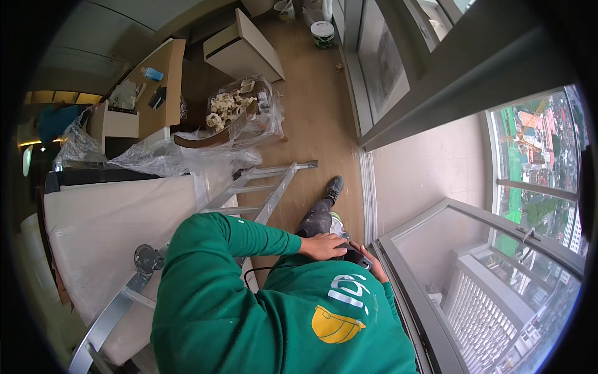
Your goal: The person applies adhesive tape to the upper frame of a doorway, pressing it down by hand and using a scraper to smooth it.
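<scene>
Green work shirt (249, 311) below me | both hands (339, 249) clasp black device (356, 257) at waist, steadying it | silver aluminium ladder (249, 193) underfoot by window frame (405, 274)

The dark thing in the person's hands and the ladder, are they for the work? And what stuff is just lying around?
In use:
- small dark object, gripped by left hand and right hand; what it is cannot be told
- silver metal ladder the person stands on
- open grey-framed window beside the hands

Lying about:
- white round bucket
- clear plastic sheeting
- plastic-wrapped wooden chair

High-rise flat under renovation: ladder (249, 193), plastic-wrapped furniture (180, 156), paint bucket (322, 32).
</scene>
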`<state>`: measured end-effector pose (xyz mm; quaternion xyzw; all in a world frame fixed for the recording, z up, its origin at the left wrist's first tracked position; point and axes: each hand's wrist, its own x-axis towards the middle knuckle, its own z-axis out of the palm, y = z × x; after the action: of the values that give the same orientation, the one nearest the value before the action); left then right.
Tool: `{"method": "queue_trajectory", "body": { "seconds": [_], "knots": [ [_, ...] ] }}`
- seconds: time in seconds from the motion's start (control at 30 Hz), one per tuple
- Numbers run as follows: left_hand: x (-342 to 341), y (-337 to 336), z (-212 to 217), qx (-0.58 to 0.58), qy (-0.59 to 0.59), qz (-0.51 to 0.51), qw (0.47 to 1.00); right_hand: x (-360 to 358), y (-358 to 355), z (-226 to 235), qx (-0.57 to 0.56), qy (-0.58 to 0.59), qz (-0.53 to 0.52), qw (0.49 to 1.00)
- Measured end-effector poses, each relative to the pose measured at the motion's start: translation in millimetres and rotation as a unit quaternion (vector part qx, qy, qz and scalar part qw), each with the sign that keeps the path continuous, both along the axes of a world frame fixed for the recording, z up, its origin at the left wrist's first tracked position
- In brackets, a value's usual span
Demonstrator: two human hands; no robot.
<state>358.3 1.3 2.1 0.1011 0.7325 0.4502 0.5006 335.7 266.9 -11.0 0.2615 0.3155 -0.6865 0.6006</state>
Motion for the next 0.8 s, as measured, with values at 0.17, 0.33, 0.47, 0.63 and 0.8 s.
{"method": "queue_trajectory", "body": {
  "seconds": [0.17, 0.33, 0.47, 0.63, 0.8],
  "knots": [
    [-19, -25, -1, -0.001, 0.008, 0.067, 0.998, -40, -25, -18, -0.004, 0.000, 0.051, 0.999],
    [-28, -50, 2, 0.041, 0.017, 0.169, 0.985, -89, -61, 1, 0.017, 0.036, 0.091, 0.995],
    [-29, -53, -3, 0.040, 0.065, 0.250, 0.965, -117, -70, -21, -0.018, 0.041, 0.136, 0.990],
    [-58, -51, 9, 0.011, 0.128, 0.322, 0.938, -181, -98, 17, -0.048, 0.094, 0.182, 0.978],
    [-97, -62, 5, 0.056, 0.036, 0.491, 0.869, -242, -117, 20, -0.042, 0.091, 0.233, 0.967]
  ]
}}
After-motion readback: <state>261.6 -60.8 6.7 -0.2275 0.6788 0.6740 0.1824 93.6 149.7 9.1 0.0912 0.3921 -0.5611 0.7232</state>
